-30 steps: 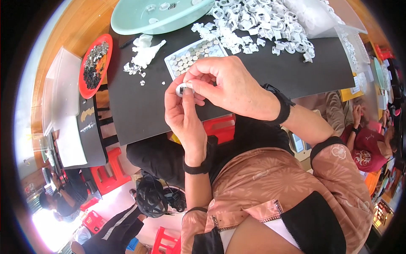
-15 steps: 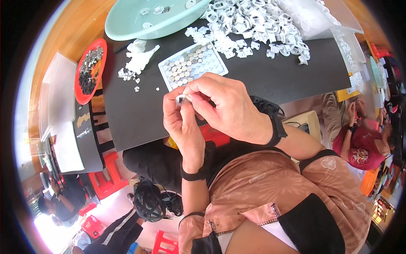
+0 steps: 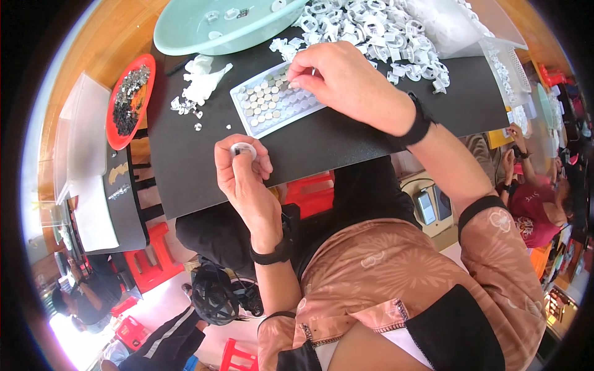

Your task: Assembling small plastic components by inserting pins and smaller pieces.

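Note:
My left hand (image 3: 246, 179) is closed on a small white ring-shaped plastic part (image 3: 243, 148) with a dark centre, the thumb lying across it above the table's near edge. My right hand (image 3: 343, 80) reaches over a pale tray (image 3: 272, 128) of small round pockets. Its thumb and forefinger are pinched together at the silver button cells (image 3: 264, 99) there; whether a cell is between the fingertips cannot be made out. The cells fill the left and upper part of the tray, and pockets without cells show on its right side.
Beyond my right hand lies a heap of white plastic parts (image 3: 377, 31). A pale green basin (image 3: 229, 43) stands at the back left, near a crumpled white bag (image 3: 201, 77). A red dish (image 3: 148, 102) holds small metal and black pieces. Other people sit farther off.
My right hand has left the white part and moved away to the tray of button cells. My left hand has shifted slightly left, still holding the part.

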`<act>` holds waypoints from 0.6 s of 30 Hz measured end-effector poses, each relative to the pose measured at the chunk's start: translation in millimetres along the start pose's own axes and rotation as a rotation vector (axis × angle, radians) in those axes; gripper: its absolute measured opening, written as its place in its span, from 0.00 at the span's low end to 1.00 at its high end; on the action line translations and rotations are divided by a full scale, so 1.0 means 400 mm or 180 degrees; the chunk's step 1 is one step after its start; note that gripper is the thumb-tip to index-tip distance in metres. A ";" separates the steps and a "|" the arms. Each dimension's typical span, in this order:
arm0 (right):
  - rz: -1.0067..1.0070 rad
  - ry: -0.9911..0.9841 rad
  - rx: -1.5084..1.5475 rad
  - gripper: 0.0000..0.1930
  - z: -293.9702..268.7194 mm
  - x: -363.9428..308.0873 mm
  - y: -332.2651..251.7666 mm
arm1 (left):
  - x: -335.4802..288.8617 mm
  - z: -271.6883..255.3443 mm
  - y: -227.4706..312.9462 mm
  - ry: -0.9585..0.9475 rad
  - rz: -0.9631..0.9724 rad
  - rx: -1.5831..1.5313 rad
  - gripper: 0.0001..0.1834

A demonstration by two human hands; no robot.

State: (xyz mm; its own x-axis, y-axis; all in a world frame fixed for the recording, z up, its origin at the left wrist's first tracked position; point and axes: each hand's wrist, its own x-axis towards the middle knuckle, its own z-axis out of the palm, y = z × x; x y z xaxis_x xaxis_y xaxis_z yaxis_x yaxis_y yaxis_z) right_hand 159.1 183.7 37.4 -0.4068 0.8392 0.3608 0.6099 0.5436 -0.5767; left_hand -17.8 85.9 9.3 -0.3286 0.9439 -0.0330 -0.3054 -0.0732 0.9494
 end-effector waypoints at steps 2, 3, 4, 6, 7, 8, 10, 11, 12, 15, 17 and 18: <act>-0.0112 -0.0080 -0.0118 0.05 0.021 0.011 0.020 | 0.002 -0.004 0.000 -0.0005 0.0029 0.0049 0.06; -0.0227 -0.0161 -0.0222 0.05 0.031 0.015 0.023 | 0.002 -0.007 0.000 -0.0002 0.0059 0.0110 0.06; -0.0229 -0.0164 -0.0222 0.05 0.037 0.015 0.023 | 0.002 -0.009 0.002 0.0002 0.0059 0.0108 0.06; -0.0148 -0.0338 -0.0185 0.05 0.042 0.017 0.005 | 0.002 -0.013 0.004 0.0003 0.0034 0.0029 0.06; -0.0149 -0.0345 -0.0184 0.05 0.049 0.018 0.005 | 0.003 -0.018 0.003 0.0009 0.0031 0.0026 0.06; -0.0298 -0.0221 -0.0206 0.05 0.055 0.019 0.008 | 0.005 -0.022 0.002 -0.0002 0.0028 0.0025 0.06; -0.0447 -0.0099 -0.0231 0.05 0.065 0.022 0.006 | 0.006 -0.023 0.001 -0.0013 0.0022 0.0018 0.06; -0.0396 -0.0161 -0.0206 0.04 0.071 0.025 0.003 | 0.005 -0.022 0.002 -0.0038 -0.0009 0.0005 0.06; -0.0345 -0.0223 -0.0181 0.04 0.076 0.028 0.001 | 0.005 -0.021 0.003 -0.0062 -0.0040 -0.0008 0.06; -0.0367 -0.0303 -0.0425 0.05 0.090 0.031 -0.001 | 0.002 -0.019 0.002 -0.0027 -0.0074 0.0008 0.07; -0.0276 -0.0409 -0.0457 0.05 0.085 0.033 -0.011 | 0.002 -0.022 0.002 -0.0077 -0.0077 -0.0009 0.07; -0.0179 -0.0514 -0.0493 0.05 0.082 0.033 -0.016 | 0.002 -0.024 0.003 -0.0132 -0.0084 -0.0027 0.08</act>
State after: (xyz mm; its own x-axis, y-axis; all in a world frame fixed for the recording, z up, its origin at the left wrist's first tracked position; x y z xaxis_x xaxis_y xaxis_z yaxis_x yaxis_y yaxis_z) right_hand 127.3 190.9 21.8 -0.5391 0.8011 0.2601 0.6752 0.5956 -0.4351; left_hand -26.9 83.4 7.3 -0.2830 0.9581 -0.0448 -0.3211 -0.0506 0.9457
